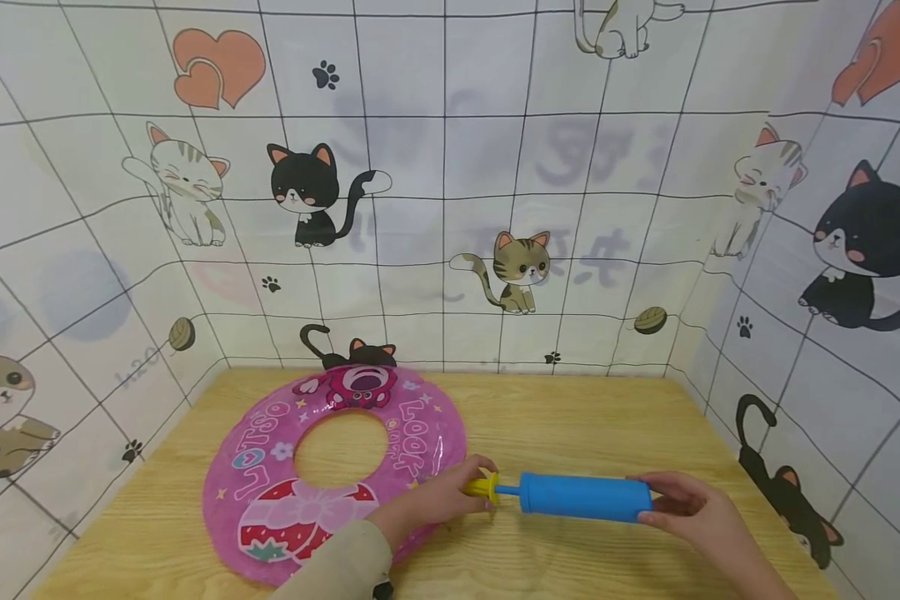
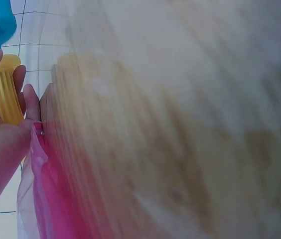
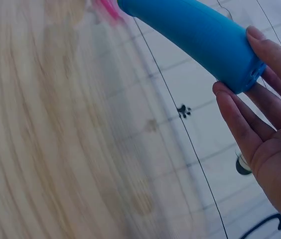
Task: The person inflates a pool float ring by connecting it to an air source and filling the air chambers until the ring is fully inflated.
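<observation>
A blue hand pump (image 1: pixel 585 497) lies level above the wooden table, its yellow handle (image 2: pixel 7 92) pointing left. My left hand (image 1: pixel 450 493) grips that handle, with fingers and thumb curled around it. A short stretch of blue rod (image 1: pixel 507 490) shows between handle and barrel. At the barrel's right end, my right hand (image 1: pixel 693 508) pinches the pump between thumb and fingers, as the right wrist view (image 3: pixel 275 109) also shows. The pink swim ring (image 1: pixel 228 467), printed with strawberries and lettering, lies flat at the left, partly beneath my left forearm.
The wooden table (image 1: pixel 570 417) is bordered at the back and sides by a white gridded cloth (image 1: pixel 412 183) printed with cats, hearts and paw marks. My left sleeve (image 1: pixel 345 562) overlaps the ring's near edge in the head view.
</observation>
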